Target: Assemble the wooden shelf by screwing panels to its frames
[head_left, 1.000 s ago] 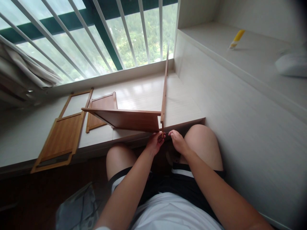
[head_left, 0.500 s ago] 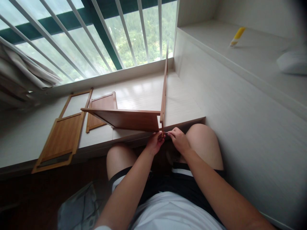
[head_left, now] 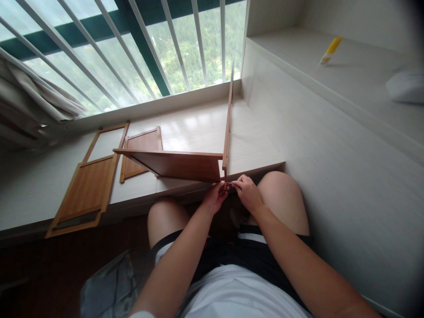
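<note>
A brown wooden panel (head_left: pixel 179 166) stands on edge on the pale ledge, meeting an upright wooden side frame (head_left: pixel 228 128) at its right end. At their near lower corner, my left hand (head_left: pixel 214 196) is closed around the end of the wood. Just right of it, my right hand (head_left: pixel 245 190) pinches a small, thin, dark tool that points at the side frame. The tool's kind is too small to make out, and its tip is close against the wood between the two hands.
Left on the ledge (head_left: pixel 185 106) lie a larger framed wooden piece (head_left: pixel 86 187), overhanging the front edge, and a smaller wooden panel (head_left: pixel 145 143). A yellow-and-white tube (head_left: pixel 332 49) rests on the right shelf. A clear plastic bag (head_left: pixel 109 287) is on the floor. A barred window is behind.
The view has shifted very slightly. Both hands and the wooden pieces keep nearly the same positions, with the right fingers still at the corner.
</note>
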Demonstrator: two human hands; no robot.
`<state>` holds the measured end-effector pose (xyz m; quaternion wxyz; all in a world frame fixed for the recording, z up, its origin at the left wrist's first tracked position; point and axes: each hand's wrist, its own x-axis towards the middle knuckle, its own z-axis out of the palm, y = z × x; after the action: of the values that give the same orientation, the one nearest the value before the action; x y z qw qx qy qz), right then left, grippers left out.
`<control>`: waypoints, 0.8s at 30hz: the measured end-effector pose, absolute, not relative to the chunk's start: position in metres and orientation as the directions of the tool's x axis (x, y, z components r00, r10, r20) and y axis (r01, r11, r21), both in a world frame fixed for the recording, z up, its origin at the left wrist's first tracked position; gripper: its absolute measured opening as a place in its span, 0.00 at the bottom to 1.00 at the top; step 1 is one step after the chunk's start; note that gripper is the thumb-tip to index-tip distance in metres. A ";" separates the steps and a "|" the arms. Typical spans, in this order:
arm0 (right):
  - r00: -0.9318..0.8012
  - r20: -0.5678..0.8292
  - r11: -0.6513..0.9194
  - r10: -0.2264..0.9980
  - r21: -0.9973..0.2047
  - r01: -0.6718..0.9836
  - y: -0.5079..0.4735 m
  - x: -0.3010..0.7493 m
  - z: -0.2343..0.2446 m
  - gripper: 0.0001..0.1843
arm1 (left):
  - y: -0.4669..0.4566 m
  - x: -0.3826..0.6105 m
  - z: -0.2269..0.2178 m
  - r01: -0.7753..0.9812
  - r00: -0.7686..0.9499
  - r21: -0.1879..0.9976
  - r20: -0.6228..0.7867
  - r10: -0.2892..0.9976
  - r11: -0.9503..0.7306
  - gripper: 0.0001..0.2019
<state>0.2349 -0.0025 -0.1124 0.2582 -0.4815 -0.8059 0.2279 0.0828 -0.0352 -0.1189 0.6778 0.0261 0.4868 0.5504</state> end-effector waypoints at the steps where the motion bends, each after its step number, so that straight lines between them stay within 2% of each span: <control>1: -0.408 0.202 0.442 0.890 -0.601 0.666 -0.003 0.235 -0.111 0.12 | -0.035 0.083 -0.119 -0.721 -0.080 0.571 -0.631 0.772 0.392 0.07; 6: -0.409 0.229 0.468 0.883 -0.481 0.741 -0.005 0.234 -0.106 0.12 | -0.035 0.083 -0.119 -0.724 -0.076 0.568 -0.629 0.774 0.390 0.06; 9: -0.405 0.229 0.465 0.885 -0.452 0.761 -0.005 0.233 -0.104 0.12 | -0.035 0.083 -0.118 -0.724 -0.078 0.566 -0.635 0.769 0.394 0.06; 20: -0.449 0.177 0.472 0.876 -0.505 0.723 -0.003 0.233 -0.104 0.11 | -0.035 0.082 -0.118 -0.717 -0.068 0.574 -0.621 0.780 0.395 0.06; 24: -0.420 0.098 0.390 0.902 -0.599 0.699 -0.002 0.233 -0.107 0.12 | -0.035 0.081 -0.120 -0.710 -0.069 0.585 -0.613 0.787 0.393 0.06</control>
<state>0.2325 -0.0016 -0.1065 0.2096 -0.4962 -0.8069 0.2423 0.0815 -0.0355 -0.1196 0.6810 0.0401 0.4822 0.5497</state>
